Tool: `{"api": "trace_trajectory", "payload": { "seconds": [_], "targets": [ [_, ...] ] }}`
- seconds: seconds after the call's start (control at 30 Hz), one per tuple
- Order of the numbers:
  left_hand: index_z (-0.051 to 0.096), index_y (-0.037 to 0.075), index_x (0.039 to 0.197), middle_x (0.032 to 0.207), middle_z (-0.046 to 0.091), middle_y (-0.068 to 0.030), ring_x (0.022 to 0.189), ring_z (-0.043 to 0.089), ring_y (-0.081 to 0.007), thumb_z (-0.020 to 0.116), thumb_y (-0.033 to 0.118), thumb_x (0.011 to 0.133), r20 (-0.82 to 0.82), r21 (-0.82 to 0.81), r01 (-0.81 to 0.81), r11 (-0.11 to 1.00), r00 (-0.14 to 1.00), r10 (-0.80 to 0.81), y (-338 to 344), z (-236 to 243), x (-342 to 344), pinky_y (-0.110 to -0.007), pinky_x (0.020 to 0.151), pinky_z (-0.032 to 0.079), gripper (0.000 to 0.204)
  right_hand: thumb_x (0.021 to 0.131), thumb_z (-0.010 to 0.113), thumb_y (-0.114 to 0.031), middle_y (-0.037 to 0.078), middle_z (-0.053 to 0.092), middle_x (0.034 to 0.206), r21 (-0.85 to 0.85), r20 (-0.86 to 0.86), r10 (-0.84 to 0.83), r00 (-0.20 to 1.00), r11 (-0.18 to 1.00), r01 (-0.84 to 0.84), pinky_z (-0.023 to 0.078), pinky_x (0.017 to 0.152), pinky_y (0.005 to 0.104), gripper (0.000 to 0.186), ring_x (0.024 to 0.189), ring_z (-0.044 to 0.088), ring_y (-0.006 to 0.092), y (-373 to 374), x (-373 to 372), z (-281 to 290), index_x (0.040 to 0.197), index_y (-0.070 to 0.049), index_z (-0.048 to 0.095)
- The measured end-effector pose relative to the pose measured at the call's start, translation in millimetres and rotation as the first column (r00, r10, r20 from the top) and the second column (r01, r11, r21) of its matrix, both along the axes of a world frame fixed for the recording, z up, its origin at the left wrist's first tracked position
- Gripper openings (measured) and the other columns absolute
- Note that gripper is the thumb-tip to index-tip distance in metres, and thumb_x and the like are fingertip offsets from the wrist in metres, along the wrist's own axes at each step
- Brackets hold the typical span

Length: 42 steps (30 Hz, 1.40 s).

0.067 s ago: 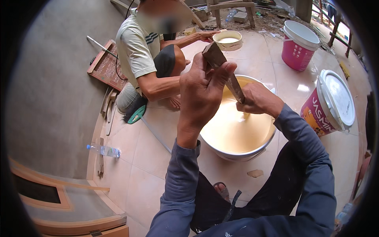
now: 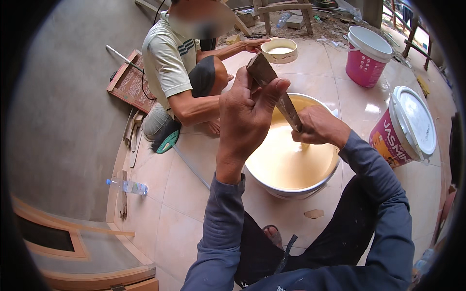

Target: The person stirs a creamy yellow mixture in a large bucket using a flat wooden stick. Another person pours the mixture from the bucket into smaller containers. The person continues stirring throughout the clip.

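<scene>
A wooden stick [image 2: 287,110] slants down into a bucket [image 2: 294,195] of cream-coloured paint [image 2: 281,162]. My left hand [image 2: 246,119] is closed round the stick near its upper end. Lower down, just above the paint, my right hand [image 2: 320,125] grips the same stick with curled fingers. The stick's lower end is hidden in the paint and behind my right hand. Across from me on the left, a crouching person holds a round, shallow cream container [image 2: 280,54] by its side, above the far rim of the bucket.
To the right stand a pink bucket with an open top [image 2: 365,60] and a lidded purple paint bucket [image 2: 399,131]. A water bottle [image 2: 128,186] lies at left on the tiles, near a broom [image 2: 167,141] and a red-brown tray [image 2: 132,80]. Rubble and a wooden trestle [image 2: 285,9] are at the back.
My hands and the stick have shifted very slightly, the left hand a little to the left and the right hand a touch to the right. Both keep their grip.
</scene>
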<state>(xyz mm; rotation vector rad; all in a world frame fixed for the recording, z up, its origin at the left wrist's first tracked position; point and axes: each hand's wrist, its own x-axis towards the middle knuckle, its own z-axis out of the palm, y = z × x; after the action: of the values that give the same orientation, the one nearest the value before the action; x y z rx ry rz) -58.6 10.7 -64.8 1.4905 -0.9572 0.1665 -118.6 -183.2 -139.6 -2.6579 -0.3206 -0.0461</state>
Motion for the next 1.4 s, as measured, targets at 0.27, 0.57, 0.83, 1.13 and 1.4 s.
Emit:
{"api": "trace_trajectory", "payload": {
  "seconds": [0.27,0.57,0.83,1.13,1.4],
  "targets": [
    [0.067,-0.001,0.112,0.09,0.074,-0.0058,0.073,0.068,-0.0075,0.079,0.029,0.092,-0.024,0.187,-0.182,0.965,0.981,0.19,31.5,36.0,-21.0,-0.022,0.059,0.054,0.038,0.08,0.066,-0.028,0.016,0.062,0.066,0.33,-0.027,0.312,0.95,0.899,-0.286,0.046,0.063,0.0492,0.026,0.064,0.06,0.0396,50.0,-1.2,-20.3,0.075,-0.004,0.058],
    [0.064,-0.004,0.11,0.092,0.073,-0.0067,0.085,0.068,-0.0089,0.075,0.025,0.096,0.117,0.136,-0.179,0.974,0.98,0.164,4.9,29.2,-20.9,-0.024,0.073,0.054,0.034,0.078,0.063,-0.015,0.021,0.064,0.073,0.228,0.24,0.025,0.971,0.97,-0.082,0.049,0.069,0.0521,0.016,0.072,0.062,0.0436,40.3,24.0,-17.4,0.085,-0.002,0.06],
    [0.061,-0.001,0.106,0.09,0.071,-0.0082,0.083,0.069,-0.0119,0.069,0.036,0.099,-0.2,0.006,-0.033,0.999,0.979,0.034,20.0,1.2,19.5,-0.027,0.075,0.057,0.038,0.075,0.063,-0.02,0.019,0.066,0.073,0.013,0.039,-0.093,0.995,0.996,0.093,0.049,0.067,0.0504,0.017,0.071,0.064,0.0397,31.7,-2.0,-8.7,0.083,-0.005,0.063],
    [0.065,-0.002,0.112,0.098,0.073,-0.0098,0.085,0.072,-0.0147,0.076,0.03,0.094,0.017,0.106,-0.036,0.994,0.999,0.035,22.4,34.7,-34.3,-0.026,0.075,0.061,0.039,0.073,0.062,-0.011,0.019,0.062,0.074,0.259,0.091,0.001,0.996,0.965,-0.025,0.048,0.066,0.0509,0.017,0.072,0.06,0.0431,58.9,-17.6,-2.9,0.084,-0.001,0.055],
    [0.062,0.0,0.115,0.102,0.072,-0.0123,0.095,0.073,-0.02,0.071,0.031,0.097,-0.211,-0.096,0.127,0.987,0.967,-0.145,10.5,2.7,3.5,-0.033,0.084,0.064,0.037,0.078,0.066,-0.021,0.018,0.062,0.067,0.071,0.186,-0.247,0.951,0.969,0.237,0.045,0.062,0.0513,0.02,0.065,0.059,0.0424,31.7,-10.1,-25.2,0.073,-0.004,0.058]
  ]
}}
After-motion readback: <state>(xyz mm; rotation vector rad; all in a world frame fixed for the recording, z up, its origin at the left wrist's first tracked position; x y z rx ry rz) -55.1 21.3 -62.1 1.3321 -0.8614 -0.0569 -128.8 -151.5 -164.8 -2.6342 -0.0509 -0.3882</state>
